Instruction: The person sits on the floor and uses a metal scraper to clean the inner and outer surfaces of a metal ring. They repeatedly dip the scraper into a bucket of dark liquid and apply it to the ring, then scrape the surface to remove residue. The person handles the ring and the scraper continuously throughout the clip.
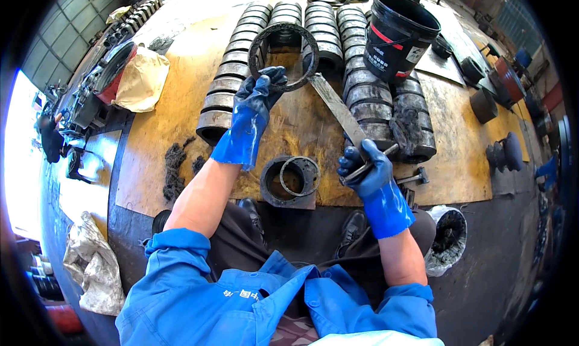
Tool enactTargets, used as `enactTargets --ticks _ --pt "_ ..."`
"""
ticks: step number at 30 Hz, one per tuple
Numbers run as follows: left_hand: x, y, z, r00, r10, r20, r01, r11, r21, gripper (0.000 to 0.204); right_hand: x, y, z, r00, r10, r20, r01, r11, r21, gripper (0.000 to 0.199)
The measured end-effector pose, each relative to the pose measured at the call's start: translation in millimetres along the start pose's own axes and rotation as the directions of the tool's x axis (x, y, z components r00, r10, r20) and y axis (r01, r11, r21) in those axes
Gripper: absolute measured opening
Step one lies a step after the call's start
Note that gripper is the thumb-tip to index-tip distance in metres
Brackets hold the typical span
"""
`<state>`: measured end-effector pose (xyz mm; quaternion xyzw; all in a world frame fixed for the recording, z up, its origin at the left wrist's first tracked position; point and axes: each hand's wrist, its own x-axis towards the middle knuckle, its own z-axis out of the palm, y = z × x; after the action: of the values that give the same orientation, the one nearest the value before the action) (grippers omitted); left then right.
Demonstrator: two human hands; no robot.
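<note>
My left hand point(256, 108), in a blue rubber glove, grips the lower rim of a large thin metal ring point(260, 43) and holds it upright over the rows of cylinders. My right hand point(365, 168), gloved the same way, is closed on the handle end of a long flat metal blade point(335, 105). The blade's tip reaches up to the ring's right edge. Below my hands a short dark metal cylinder point(271, 192) stands on the board with a smaller ring point(300, 176) lying on its top.
Four rows of stacked metal cylinders point(232, 75) run across the brown board point(163, 135). A black plastic bucket point(398, 35) stands on the right row. A hammer point(416, 178) lies near my right hand, a lined bin point(447, 237) beside my knee, and dark fibre clumps point(175, 165) on the left.
</note>
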<state>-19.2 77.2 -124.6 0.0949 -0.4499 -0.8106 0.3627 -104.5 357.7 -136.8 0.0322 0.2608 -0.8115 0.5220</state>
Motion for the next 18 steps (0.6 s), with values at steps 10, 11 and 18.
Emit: enactTargets --ticks 10,11,18 --pt "-3.5 -9.3 15.7 0.999 -0.023 0.024 0.024 0.999 -0.044 0.026 1.5 -10.2 -14.8 0.999 -0.013 0.031 0.011 0.999 0.051 0.040" --pt "-5.0 -9.8 15.8 0.998 -0.038 0.044 0.039 0.999 -0.014 0.027 0.5 -12.5 -17.0 0.999 0.002 0.045 -0.004 0.998 0.058 0.044" --pt "-16.0 -10.6 22.0 0.980 -0.178 0.085 0.162 0.973 0.164 0.026 -5.9 -26.7 -22.1 0.993 -0.095 0.064 0.090 0.994 0.066 0.028"
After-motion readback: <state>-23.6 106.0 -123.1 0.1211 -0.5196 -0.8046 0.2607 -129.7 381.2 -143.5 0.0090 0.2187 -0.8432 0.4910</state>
